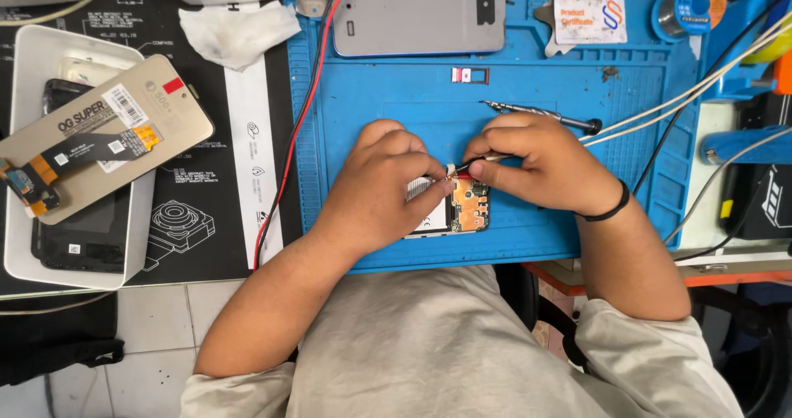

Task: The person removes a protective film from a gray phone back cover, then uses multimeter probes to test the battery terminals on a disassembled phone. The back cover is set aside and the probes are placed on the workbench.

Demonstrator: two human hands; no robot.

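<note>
Opened phone (462, 207), its orange circuit board bared, lies on the blue ribbed mat (528, 96) near its front edge. Your left hand (375, 191) presses it down; your right hand (540, 162) pinches thin tweezers (462, 168) at its top. Left of the mat, a white tray (25, 63) holds a flat screen panel (99, 141).

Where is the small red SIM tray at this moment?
In the head view, the SIM tray lies on the blue mat, just below the grey phone back cover, above the right hand.
</note>
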